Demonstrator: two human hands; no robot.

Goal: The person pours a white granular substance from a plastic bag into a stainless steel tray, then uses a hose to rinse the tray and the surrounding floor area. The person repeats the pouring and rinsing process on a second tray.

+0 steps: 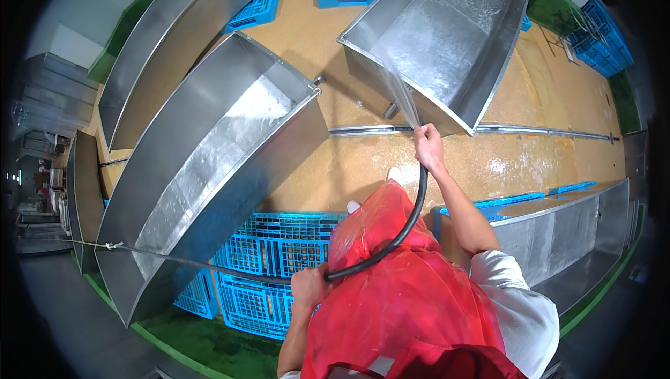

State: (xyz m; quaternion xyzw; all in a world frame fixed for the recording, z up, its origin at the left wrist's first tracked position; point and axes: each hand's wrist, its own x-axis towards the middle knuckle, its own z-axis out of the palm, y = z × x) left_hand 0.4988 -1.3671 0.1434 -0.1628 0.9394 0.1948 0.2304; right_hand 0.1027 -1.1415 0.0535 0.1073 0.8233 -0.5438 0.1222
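My right hand (429,146) is closed round the end of a black hose (403,237), and a spray of water (400,91) fans out from it into a large metal tank (447,37) ahead of me. Wet streaks and foam show on that tank's inside. Lower down, my left hand (309,285) grips the same hose beside my red apron (412,295). From there the hose runs off to the left, across a second long metal tank (209,162). Between my hands it curves over the apron.
Further metal tanks stand at the far left (174,37) and near right (558,239). Blue plastic pallets (279,239) lie beneath and around the tanks. A metal-edged drain channel (516,128) crosses the wet tan floor (502,166). Blue crates (601,37) are stacked at the far right.
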